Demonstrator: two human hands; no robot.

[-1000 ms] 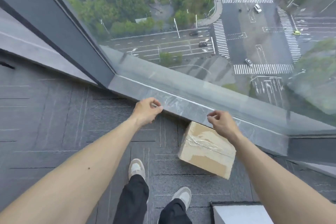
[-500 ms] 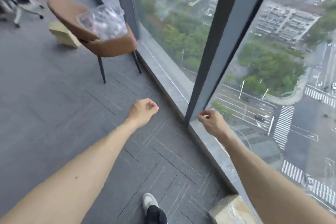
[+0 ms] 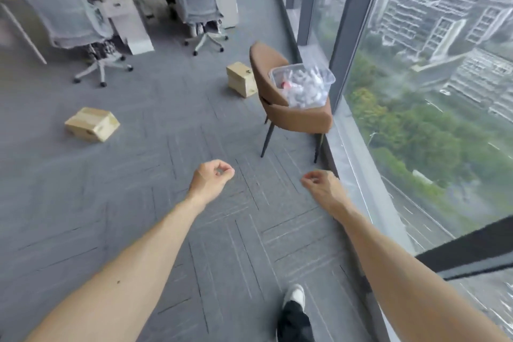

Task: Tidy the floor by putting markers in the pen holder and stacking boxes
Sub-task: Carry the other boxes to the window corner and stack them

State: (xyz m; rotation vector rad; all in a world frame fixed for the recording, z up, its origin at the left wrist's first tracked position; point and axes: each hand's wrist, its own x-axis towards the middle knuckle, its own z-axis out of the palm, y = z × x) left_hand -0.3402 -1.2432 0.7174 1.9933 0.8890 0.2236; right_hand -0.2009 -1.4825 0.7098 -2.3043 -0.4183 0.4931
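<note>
Head view looks down over a grey carpeted floor [image 3: 116, 203] that runs alongside a tall window wall [image 3: 416, 91] on the right. Largest on the floor is a brown upholstered chair [image 3: 280, 97] standing just beside the window, its seat carrying a clear plastic bin [image 3: 304, 83] of blurred pale contents. Two grey office chairs [image 3: 63, 16] stand at desks along the far edge of the floor. Two cardboard boxes lie on the carpet, well apart from each other: the nearer box [image 3: 91, 124] sits out toward the left side of the floor, lying flat with its long axis running left to right and slightly away, one end raised a little; the farther box [image 3: 241, 79] rests just beside the brown chair's back, its long axis pointing away and to the left. Both bare forearms reach forward from the bottom corners, held above the carpet and clear of every box. The left hand [image 3: 211, 180] is loosely curled with thumb and forefinger tips meeting, nothing visibly held. The right hand [image 3: 323, 184], near the window sill, is also loosely curled with fingers bent inward, and holds nothing that shows. One shoe [image 3: 295, 296] shows on the carpet near the bottom edge.
</note>
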